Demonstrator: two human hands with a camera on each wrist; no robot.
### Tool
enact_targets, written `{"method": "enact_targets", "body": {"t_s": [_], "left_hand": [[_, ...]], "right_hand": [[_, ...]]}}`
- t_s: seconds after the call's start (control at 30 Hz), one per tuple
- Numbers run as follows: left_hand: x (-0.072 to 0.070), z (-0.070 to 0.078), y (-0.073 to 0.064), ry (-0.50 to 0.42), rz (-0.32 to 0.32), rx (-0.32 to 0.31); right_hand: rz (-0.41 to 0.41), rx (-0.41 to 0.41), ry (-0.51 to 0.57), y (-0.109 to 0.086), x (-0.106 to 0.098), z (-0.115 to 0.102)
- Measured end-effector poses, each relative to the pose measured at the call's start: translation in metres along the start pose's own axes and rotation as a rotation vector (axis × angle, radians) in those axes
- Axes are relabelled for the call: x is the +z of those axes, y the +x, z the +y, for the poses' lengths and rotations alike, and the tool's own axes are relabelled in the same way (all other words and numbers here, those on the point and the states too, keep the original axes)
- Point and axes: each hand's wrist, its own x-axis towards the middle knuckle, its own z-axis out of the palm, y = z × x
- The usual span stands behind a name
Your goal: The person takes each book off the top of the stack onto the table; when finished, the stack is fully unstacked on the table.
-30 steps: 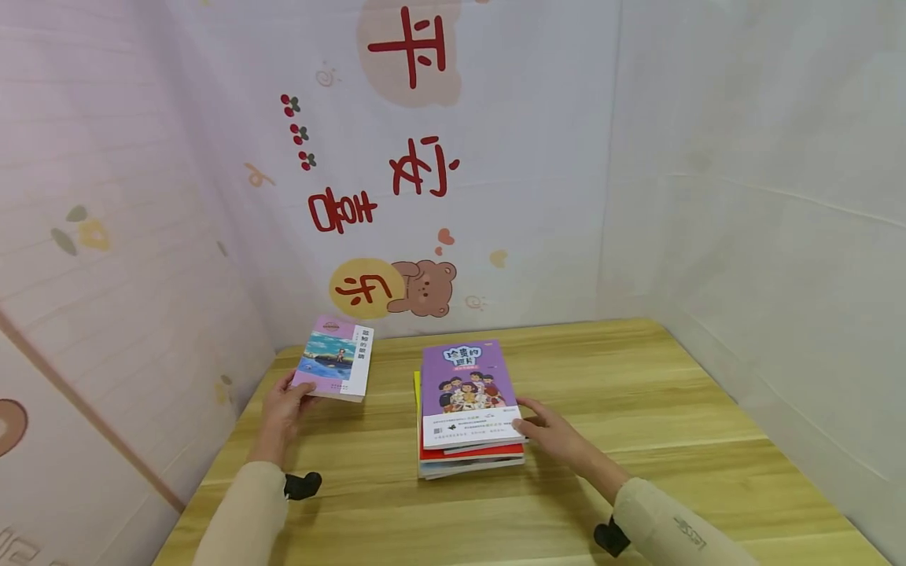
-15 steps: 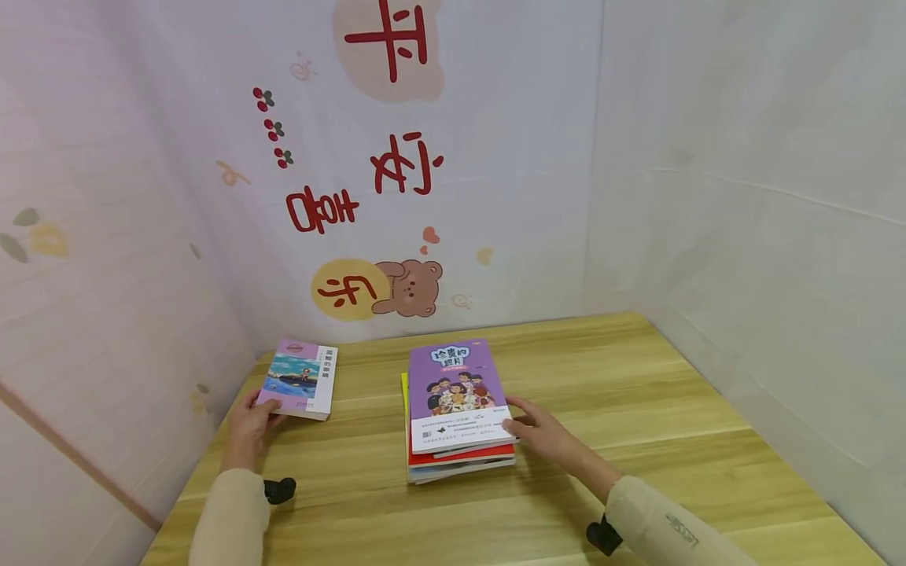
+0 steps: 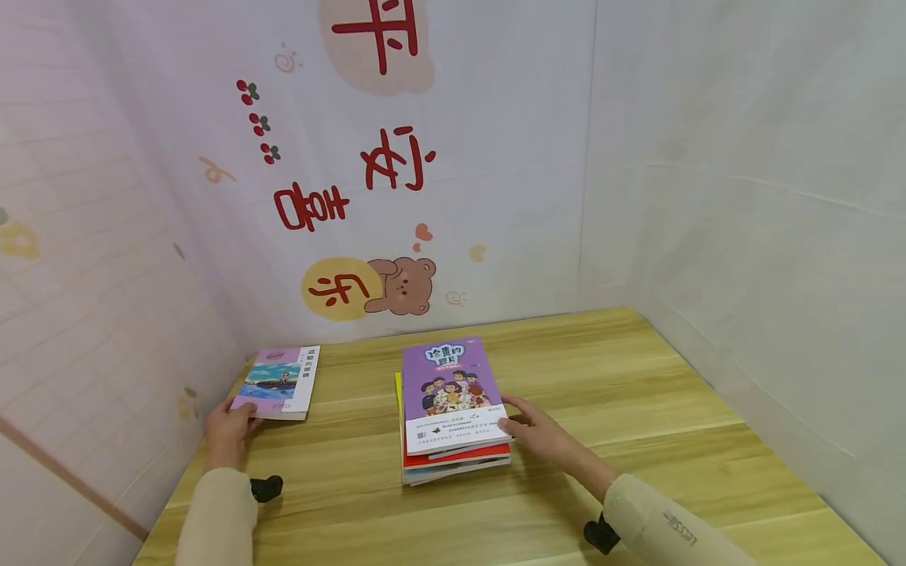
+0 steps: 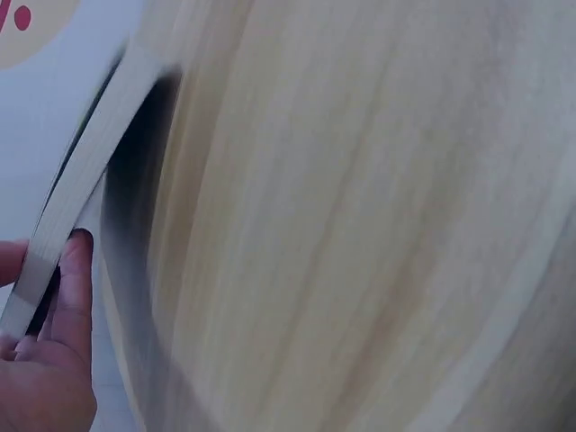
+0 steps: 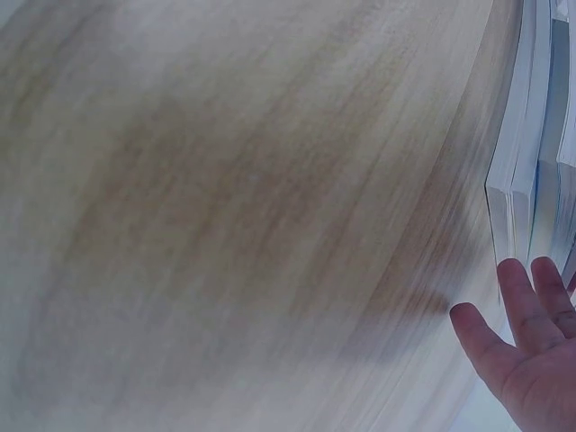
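Observation:
At the table's far left corner, my left hand (image 3: 228,431) pinches the near left corner of a paperback book (image 3: 272,385) with a lilac cover and a sea picture. The left wrist view has this book (image 4: 90,153) edge-on, thumb on one side and fingers (image 4: 76,297) on the other, with a dark shadow beside it. A purple book (image 3: 453,385) tops a stack of several books in the middle, above a red book (image 3: 467,455). My right hand (image 3: 541,434) rests at the stack's right side. In the right wrist view its fingers (image 5: 531,310) extend against the page edges.
The wooden table (image 3: 602,377) reaches back to a white cloth wall (image 3: 517,196) printed with red characters and a bear. Cloth walls also stand at left and right. Black camera mounts (image 3: 267,488) are worn on both wrists.
My left hand has carried the lilac book to the left and lower, toward the table's far left corner. My right hand stays by the stack. The head view has shifted slightly.

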Motion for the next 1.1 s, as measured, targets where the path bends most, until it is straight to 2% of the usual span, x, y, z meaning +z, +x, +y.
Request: {"method": "enact_targets", "body": {"t_s": [0.2,0.3,0.43,0.67,0.9,1.0,1.1], "left_hand": [[-0.008,0.016,-0.011,0.258,0.034,0.107],[-0.006,0.026,-0.015,0.29,0.036,0.117],[-0.001,0.031,-0.019,0.351,0.013,0.124],[0.015,0.033,-0.028,0.386,-0.088,0.183],[0.037,0.042,-0.049,0.431,-0.21,0.225],[0.045,0.041,-0.059,0.412,-0.257,0.256],[0.052,0.04,-0.071,0.378,-0.275,0.258]], "right_hand": [[0.016,0.02,-0.002,-0.002,-0.001,-0.002],[0.022,0.026,0.0,-0.001,-0.002,-0.002],[0.012,0.021,0.003,0.0,-0.002,-0.001],[0.014,0.035,-0.008,-0.002,-0.001,-0.002],[0.01,0.031,-0.013,-0.003,-0.001,-0.003],[0.009,0.028,-0.013,-0.004,-0.001,-0.003],[0.007,0.023,-0.009,-0.005,-0.001,-0.003]]}}
